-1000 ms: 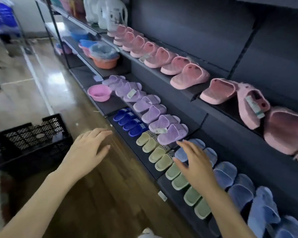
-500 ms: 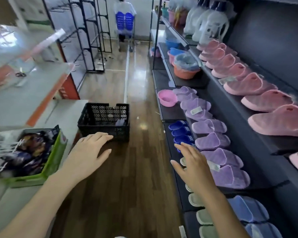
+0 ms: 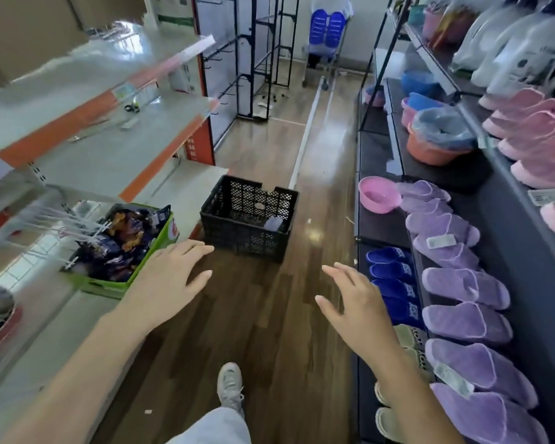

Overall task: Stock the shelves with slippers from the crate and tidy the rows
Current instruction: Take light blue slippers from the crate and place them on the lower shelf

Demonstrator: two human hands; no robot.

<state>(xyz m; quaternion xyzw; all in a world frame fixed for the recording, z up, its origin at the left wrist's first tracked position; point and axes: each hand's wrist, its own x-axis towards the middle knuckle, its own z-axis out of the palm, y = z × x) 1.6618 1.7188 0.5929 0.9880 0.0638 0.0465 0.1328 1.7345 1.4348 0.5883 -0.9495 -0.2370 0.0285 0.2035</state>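
Observation:
A black plastic crate (image 3: 249, 238) stands on the wooden floor ahead, with one small pale item (image 3: 273, 223) lying inside it. My left hand (image 3: 170, 280) hovers open just short of the crate's near left corner. My right hand (image 3: 359, 302) is open too, in the aisle beside the dark shelf unit (image 3: 382, 225). On that unit run rows of purple slippers (image 3: 462, 283), blue slippers (image 3: 394, 277), pale green slippers (image 3: 410, 341) low down and pink slippers (image 3: 539, 136) higher up. Neither hand holds anything.
A pink basin (image 3: 378, 193) and an orange tub with a plastic bag (image 3: 436, 139) sit on the right shelves. At left are grey shelves (image 3: 109, 155) and a green box of snack packs (image 3: 125, 245). My shoe (image 3: 229, 384) is on the floor. A blue cart (image 3: 326, 30) stands far down the aisle.
My view has swung left from the slipper shelves to the aisle and crate. My right hand has come off the slipper rows; both hands now reach forward toward the crate.

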